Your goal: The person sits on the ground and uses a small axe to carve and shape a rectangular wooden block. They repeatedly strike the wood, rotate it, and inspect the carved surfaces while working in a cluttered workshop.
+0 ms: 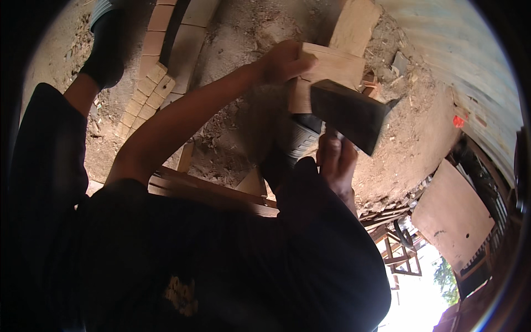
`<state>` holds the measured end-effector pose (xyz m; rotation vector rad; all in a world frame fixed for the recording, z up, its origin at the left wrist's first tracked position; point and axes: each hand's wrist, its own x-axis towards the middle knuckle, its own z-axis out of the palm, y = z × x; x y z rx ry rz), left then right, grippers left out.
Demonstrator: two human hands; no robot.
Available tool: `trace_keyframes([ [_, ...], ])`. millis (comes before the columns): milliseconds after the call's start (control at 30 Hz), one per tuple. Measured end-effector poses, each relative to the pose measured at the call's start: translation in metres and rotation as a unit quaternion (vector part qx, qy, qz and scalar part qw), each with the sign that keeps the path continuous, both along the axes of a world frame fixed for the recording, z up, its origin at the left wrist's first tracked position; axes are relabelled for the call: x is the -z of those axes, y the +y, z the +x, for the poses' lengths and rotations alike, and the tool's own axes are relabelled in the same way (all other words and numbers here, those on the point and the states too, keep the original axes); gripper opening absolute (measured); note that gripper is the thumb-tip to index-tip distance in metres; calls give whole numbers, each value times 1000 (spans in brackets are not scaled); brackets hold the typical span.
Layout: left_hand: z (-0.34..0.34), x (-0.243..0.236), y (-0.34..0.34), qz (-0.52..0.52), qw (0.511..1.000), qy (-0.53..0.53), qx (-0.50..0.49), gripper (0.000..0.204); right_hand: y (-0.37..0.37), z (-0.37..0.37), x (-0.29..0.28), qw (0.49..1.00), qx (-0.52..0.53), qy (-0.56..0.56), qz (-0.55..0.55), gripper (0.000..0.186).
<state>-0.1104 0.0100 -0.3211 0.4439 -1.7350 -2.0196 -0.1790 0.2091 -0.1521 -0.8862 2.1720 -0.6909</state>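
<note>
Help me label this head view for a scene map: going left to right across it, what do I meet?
Row of small pale wooden blocks → left hand gripping a pale wood block → dark hatchet head, above the right hand → small red object on the dirt.

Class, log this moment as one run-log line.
left hand: grips wood block | right hand: holds hatchet, blade by block | ground: dirt, chips

Row of small wood blocks [145, 94] on dirt ground [232, 33], corrugated metal sheet [470, 66] — red scrap [458, 121] beside it
</note>
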Motion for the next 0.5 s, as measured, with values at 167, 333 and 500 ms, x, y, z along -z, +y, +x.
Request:
trace_keyframes([
  [167,-1,-5,-2,58,998,-2,9,36,1,1,21,998,8,-25,-65,36],
  [333,-1,-2,-1,70,996,40,-33,38,0,-5,17,999,18,-27,-40,40],
  [500,-2,8,0,57,998,4,-12,36,-2,5,18,990,60,-92,-87,52],
])
